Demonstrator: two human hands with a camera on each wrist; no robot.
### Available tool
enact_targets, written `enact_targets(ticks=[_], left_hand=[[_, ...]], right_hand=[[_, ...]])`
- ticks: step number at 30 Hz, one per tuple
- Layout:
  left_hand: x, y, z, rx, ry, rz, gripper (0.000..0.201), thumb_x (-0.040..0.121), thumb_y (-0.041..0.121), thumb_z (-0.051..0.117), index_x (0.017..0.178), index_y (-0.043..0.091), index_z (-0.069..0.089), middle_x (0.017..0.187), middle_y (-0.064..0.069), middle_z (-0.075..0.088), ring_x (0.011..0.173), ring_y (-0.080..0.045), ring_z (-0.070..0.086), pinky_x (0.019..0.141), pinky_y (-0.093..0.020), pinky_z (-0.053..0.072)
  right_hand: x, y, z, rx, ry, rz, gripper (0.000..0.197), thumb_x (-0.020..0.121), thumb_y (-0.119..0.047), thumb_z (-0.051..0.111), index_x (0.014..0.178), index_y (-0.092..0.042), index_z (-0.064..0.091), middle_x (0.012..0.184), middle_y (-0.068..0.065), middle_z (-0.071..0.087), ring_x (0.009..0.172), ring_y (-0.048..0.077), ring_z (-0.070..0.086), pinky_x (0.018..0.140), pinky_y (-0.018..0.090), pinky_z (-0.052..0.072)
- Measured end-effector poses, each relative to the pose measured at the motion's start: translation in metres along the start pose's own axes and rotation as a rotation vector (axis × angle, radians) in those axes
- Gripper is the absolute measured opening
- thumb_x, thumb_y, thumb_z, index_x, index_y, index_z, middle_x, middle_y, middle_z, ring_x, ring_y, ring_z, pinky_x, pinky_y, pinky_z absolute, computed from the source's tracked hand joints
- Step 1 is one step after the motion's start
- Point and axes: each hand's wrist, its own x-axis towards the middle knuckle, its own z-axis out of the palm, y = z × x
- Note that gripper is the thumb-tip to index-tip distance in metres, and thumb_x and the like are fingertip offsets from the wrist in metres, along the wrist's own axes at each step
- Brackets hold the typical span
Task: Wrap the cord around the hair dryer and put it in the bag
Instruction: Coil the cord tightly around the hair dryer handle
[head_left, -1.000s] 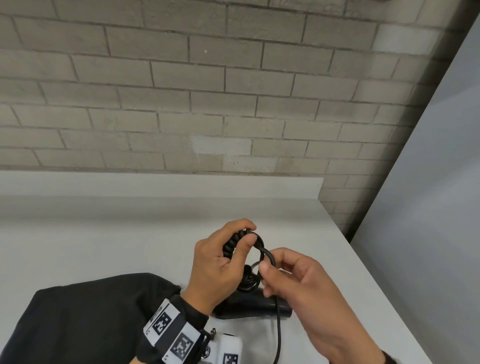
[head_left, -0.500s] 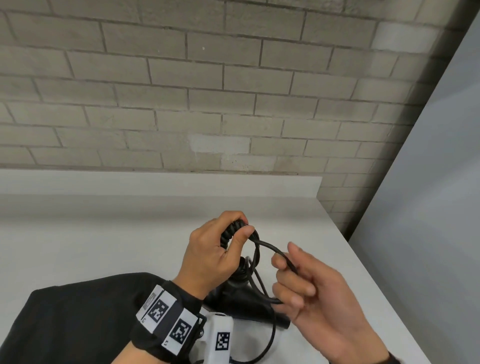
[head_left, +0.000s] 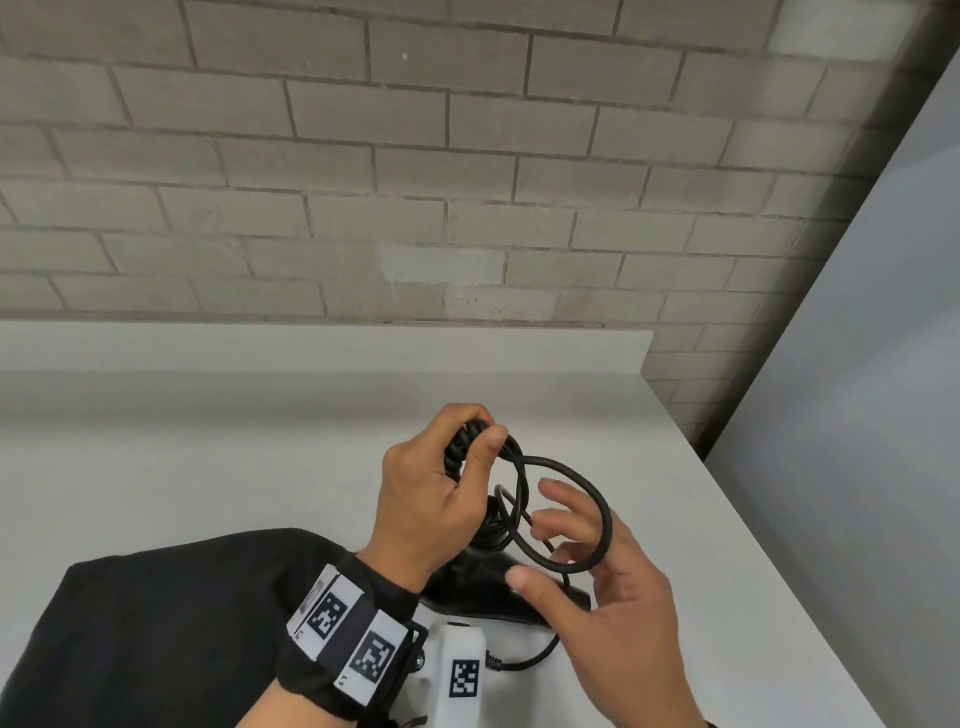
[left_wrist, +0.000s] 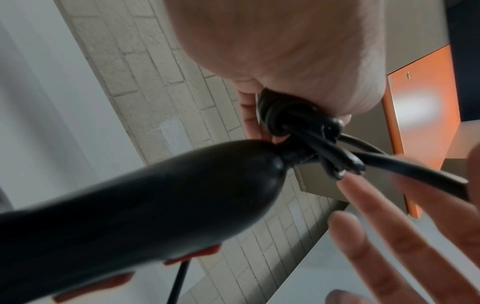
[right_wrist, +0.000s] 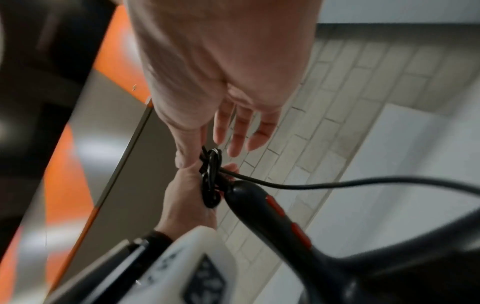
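My left hand (head_left: 431, 499) is raised above the table and grips a tight bundle of wound black cord (head_left: 458, 453) between thumb and fingers. From the bundle a wide loop of cord (head_left: 605, 519) swings right and lies over the spread fingers of my right hand (head_left: 613, 597), which do not pinch it. The black hair dryer (head_left: 483, 587) hangs below the left hand; its handle (right_wrist: 259, 205) carries red buttons. A black bag (head_left: 156, 623) lies on the table at the lower left. The cord's loose tail (head_left: 530, 660) trails under the dryer.
The white table (head_left: 208, 441) ends at a brick wall (head_left: 467, 182) behind. A pale panel (head_left: 857, 441) stands along its right edge. Orange and grey doors (left_wrist: 426, 115) show in the left wrist view.
My right hand let go its pinch on the cord and spread its fingers. The loop has widened to the right. The left hand keeps its grip on the bundle.
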Motion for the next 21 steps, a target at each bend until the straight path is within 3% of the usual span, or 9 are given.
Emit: enact_targets(ticks=[4,8,10,11,13,15,17,19,21], left_hand=[[0.0,0.001,0.001,-0.005,-0.008,-0.01,0.035,0.098,0.046,0.049,0.09,0.016,0.064,0.062,0.022,0.053,0.048,-0.001,0.047,0.052,-0.005,0.031],[0.001,-0.006,-0.004,0.009,0.007,-0.032,0.027,0.096,0.039,0.052,0.09,0.015,0.065,0.063,0.022,0.054,0.047,-0.001,0.046,0.052,-0.004,0.029],[0.003,-0.009,-0.007,0.004,0.019,-0.054,0.028,0.096,0.039,0.052,0.09,0.015,0.065,0.062,0.021,0.054,0.047,-0.001,0.046,0.051,-0.005,0.029],[0.004,-0.009,-0.008,0.004,0.022,-0.062,0.028,0.096,0.039,0.052,0.09,0.016,0.065,0.062,0.02,0.053,0.047,-0.002,0.045,0.051,-0.005,0.029],[0.006,-0.011,-0.01,0.001,0.024,-0.067,0.026,0.096,0.039,0.053,0.09,0.017,0.065,0.061,0.019,0.052,0.046,-0.002,0.044,0.051,-0.006,0.029],[0.007,-0.012,-0.013,-0.001,0.026,-0.064,0.024,0.096,0.039,0.053,0.09,0.019,0.064,0.06,0.018,0.051,0.045,-0.002,0.043,0.05,-0.006,0.028],[0.007,-0.012,-0.015,0.0,0.018,-0.056,0.023,0.096,0.039,0.053,0.09,0.02,0.064,0.06,0.017,0.051,0.045,-0.002,0.042,0.05,-0.006,0.028],[0.005,-0.011,-0.014,0.011,-0.001,-0.047,0.025,0.096,0.04,0.053,0.09,0.018,0.065,0.062,0.016,0.052,0.046,-0.002,0.043,0.051,-0.006,0.029],[0.003,-0.01,-0.012,0.008,0.001,-0.062,0.027,0.096,0.04,0.053,0.091,0.016,0.065,0.063,0.018,0.053,0.047,-0.002,0.045,0.051,-0.006,0.03]], right_hand=[[-0.003,-0.001,0.005,-0.052,0.021,-0.09,0.015,0.075,-0.028,0.077,0.089,-0.032,0.077,0.111,-0.013,0.072,0.101,0.012,0.068,0.084,0.01,0.049],[0.002,-0.012,-0.006,0.177,0.047,0.099,0.003,0.079,-0.024,0.072,0.079,-0.022,0.075,0.09,0.004,0.078,0.103,0.02,0.07,0.083,0.015,0.052],[0.005,-0.02,-0.018,0.382,0.073,0.179,0.021,0.075,-0.04,0.078,0.074,-0.021,0.071,0.072,0.006,0.072,0.085,0.027,0.074,0.079,0.026,0.057],[0.006,-0.025,-0.025,0.517,0.088,0.251,0.03,0.071,-0.045,0.081,0.074,-0.018,0.07,0.062,0.006,0.063,0.067,0.029,0.072,0.071,0.032,0.059],[0.005,-0.03,-0.043,0.678,0.112,0.412,0.039,0.066,-0.046,0.083,0.073,-0.01,0.069,0.051,0.003,0.039,0.032,0.019,0.046,0.042,0.033,0.052],[0.004,-0.028,-0.064,0.569,0.017,0.568,0.061,0.049,-0.054,0.091,0.076,-0.003,0.069,0.05,0.0,0.029,0.03,0.008,0.022,0.035,0.017,0.032],[0.003,-0.026,-0.082,0.297,-0.114,0.631,0.078,0.036,-0.064,0.09,0.08,-0.002,0.071,0.05,0.003,0.031,0.037,0.009,0.019,0.04,0.015,0.024],[0.003,-0.027,-0.09,0.047,-0.154,0.606,0.082,0.031,-0.072,0.085,0.081,-0.008,0.073,0.05,0.006,0.039,0.041,0.015,0.028,0.04,0.019,0.028],[0.003,-0.023,-0.09,-0.067,-0.06,0.521,0.081,0.03,-0.078,0.081,0.08,-0.015,0.074,0.051,0.005,0.047,0.043,0.014,0.041,0.044,0.02,0.039]])
